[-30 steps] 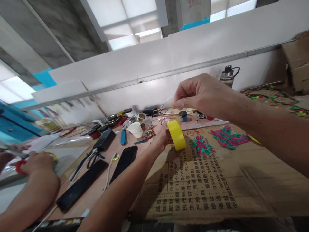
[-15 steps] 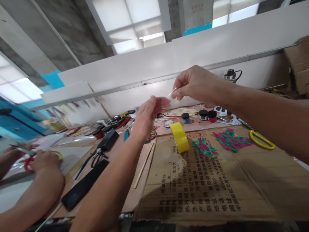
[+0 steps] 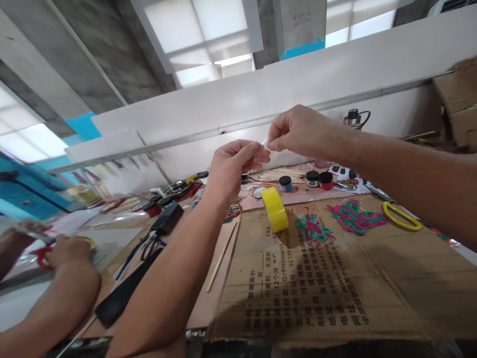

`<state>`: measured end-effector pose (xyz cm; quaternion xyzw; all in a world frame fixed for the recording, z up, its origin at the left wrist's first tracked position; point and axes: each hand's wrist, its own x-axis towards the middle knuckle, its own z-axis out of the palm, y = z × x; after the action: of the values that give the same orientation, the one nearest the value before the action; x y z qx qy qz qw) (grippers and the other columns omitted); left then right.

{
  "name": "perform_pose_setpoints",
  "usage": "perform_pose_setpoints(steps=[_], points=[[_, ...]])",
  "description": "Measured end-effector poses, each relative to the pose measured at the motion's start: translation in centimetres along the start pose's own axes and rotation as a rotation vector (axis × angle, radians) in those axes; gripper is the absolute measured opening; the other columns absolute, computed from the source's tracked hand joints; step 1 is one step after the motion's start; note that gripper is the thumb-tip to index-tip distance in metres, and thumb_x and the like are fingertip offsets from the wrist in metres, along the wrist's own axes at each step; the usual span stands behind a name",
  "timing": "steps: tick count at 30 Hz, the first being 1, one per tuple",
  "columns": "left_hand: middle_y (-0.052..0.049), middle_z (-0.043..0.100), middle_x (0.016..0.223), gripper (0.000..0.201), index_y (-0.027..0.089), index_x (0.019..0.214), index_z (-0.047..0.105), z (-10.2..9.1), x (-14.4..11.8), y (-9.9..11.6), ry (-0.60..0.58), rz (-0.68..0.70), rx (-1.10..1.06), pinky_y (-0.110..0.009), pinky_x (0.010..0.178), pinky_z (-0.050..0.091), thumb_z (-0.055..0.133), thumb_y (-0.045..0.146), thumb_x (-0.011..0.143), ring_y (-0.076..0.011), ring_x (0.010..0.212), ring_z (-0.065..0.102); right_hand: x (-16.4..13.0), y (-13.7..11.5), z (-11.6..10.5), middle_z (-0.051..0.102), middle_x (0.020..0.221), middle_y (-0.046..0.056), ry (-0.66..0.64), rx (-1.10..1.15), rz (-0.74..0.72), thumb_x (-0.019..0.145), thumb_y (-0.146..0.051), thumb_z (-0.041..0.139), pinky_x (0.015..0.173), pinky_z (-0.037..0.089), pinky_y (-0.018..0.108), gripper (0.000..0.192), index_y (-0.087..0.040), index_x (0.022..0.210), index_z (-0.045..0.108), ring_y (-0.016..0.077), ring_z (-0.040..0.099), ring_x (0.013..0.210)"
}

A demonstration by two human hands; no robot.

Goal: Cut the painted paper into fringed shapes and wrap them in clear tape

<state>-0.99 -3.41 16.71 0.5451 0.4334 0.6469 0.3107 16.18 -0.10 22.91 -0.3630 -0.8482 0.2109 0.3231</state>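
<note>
Both my hands are raised above the far side of the cardboard sheet (image 3: 298, 288). My right hand (image 3: 292, 130) pinches a small clear strip (image 3: 264, 142) that looks like adhesive tape. My left hand (image 3: 238, 161) is just to its left, thumb and forefinger pinched together on the other end of the strip. Below them a yellow tape roll (image 3: 275, 211) stands on its edge on the cardboard. To its right lie a small pink-and-green cutout (image 3: 316, 228) and a larger one (image 3: 357, 217). Yellow-handled scissors (image 3: 402, 217) rest under my right forearm.
At left a co-worker's hand (image 3: 70, 253) holds red-handled scissors (image 3: 44, 254). Paint jars (image 3: 285, 183) and wooden sticks (image 3: 286, 175) line the back of the table. A loose stick (image 3: 221, 256), a black power adapter (image 3: 167, 218) and a black bar (image 3: 126, 291) lie left of the cardboard.
My left hand has turned and closed its thumb and forefinger, coming nearer to my right hand at the clear strip. My right hand has barely moved and keeps its pinch.
</note>
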Motion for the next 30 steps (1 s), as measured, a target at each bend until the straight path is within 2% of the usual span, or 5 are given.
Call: perform_pose_setpoints(steps=[6, 12, 19, 25, 30], points=[[-0.005, 0.075, 0.078, 0.012, 0.021, 0.072, 0.071, 0.4, 0.2, 0.6, 0.006, -0.005, 0.037, -0.026, 0.068, 0.056, 0.074, 0.029, 0.080, -0.0144, 0.075, 0.072, 0.1, 0.2, -0.1, 0.061, 0.070, 0.000, -0.029, -0.018, -0.021, 0.079, -0.019, 0.072, 0.058, 0.046, 0.024, 0.005, -0.015, 0.083, 0.070, 0.0115, 0.055, 0.066], [-0.002, 0.074, 0.072, 0.017, 0.025, 0.068, 0.067, 0.9, 0.3, 0.7, 0.060, -0.020, 0.102, -0.027, 0.067, 0.057, 0.079, 0.032, 0.078, -0.0183, 0.080, 0.074, 0.7, 2.5, -0.3, 0.070, 0.100, 0.005, -0.129, 0.088, -0.103, 0.083, -0.024, 0.073, 0.065, 0.052, 0.024, 0.030, -0.016, 0.112, 0.067, 0.0155, 0.063, 0.082], [-0.003, 0.074, 0.072, 0.015, 0.021, 0.069, 0.067, 1.9, 0.6, 1.3, 0.047, -0.026, 0.132, -0.023, 0.067, 0.058, 0.076, 0.028, 0.078, -0.0150, 0.076, 0.074, 0.9, 5.2, -1.2, 0.066, 0.127, 0.008, -0.169, 0.133, -0.148, 0.085, -0.039, 0.076, 0.070, 0.058, 0.028, 0.047, -0.021, 0.124, 0.060, 0.0191, 0.066, 0.091], [-0.003, 0.073, 0.069, 0.015, 0.022, 0.067, 0.066, 1.7, 0.9, 1.4, 0.101, -0.043, 0.146, -0.023, 0.065, 0.059, 0.076, 0.026, 0.076, -0.0155, 0.075, 0.074, 0.8, 8.5, -1.2, 0.069, 0.128, 0.008, -0.196, 0.056, -0.154, 0.088, -0.045, 0.070, 0.074, 0.059, 0.033, 0.048, -0.026, 0.131, 0.060, 0.0235, 0.068, 0.094], [-0.004, 0.075, 0.074, 0.014, 0.021, 0.067, 0.067, 1.4, 1.1, 1.2, 0.106, -0.044, 0.129, -0.022, 0.064, 0.058, 0.075, 0.025, 0.077, -0.0152, 0.075, 0.074, -0.6, 12.9, 2.3, 0.074, 0.115, 0.010, -0.396, -0.142, -0.149, 0.089, -0.042, 0.066, 0.082, 0.057, 0.039, 0.037, -0.024, 0.121, 0.068, 0.0273, 0.069, 0.098]])
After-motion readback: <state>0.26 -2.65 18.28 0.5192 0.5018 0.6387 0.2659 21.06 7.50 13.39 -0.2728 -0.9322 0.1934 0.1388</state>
